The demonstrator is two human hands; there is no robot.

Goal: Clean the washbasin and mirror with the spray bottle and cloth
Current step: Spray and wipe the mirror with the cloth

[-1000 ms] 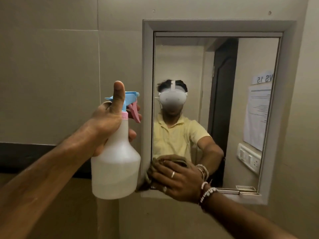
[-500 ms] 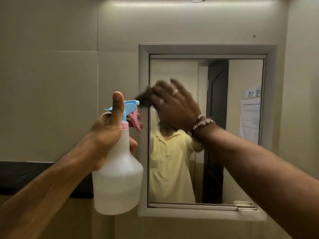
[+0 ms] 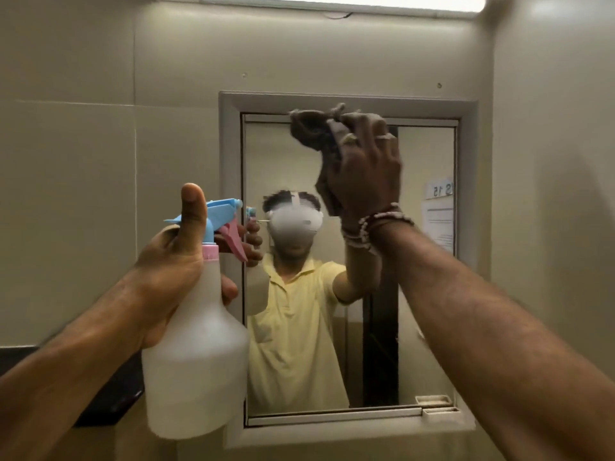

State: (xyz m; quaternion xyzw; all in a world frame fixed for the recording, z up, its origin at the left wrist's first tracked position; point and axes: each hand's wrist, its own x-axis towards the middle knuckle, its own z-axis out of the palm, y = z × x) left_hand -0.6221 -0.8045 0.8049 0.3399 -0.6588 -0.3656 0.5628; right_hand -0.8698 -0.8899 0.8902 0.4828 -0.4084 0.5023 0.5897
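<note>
Brown cloth in right hand covers mirror top (left hand: spray bottle).

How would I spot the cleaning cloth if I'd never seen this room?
Find the framed mirror on the beige wall. At its top edge the right hand holds a crumpled brown cloth. It is the only dark, soft thing there; the spray bottle is white plastic.

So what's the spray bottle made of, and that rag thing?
The spray bottle: probably plastic, cloudy white, matte, faintly see-through; its blue and pink trigger looks plastic too. The cloth: soft brown fabric, likely, since it bunches and folds in the right hand.
</note>
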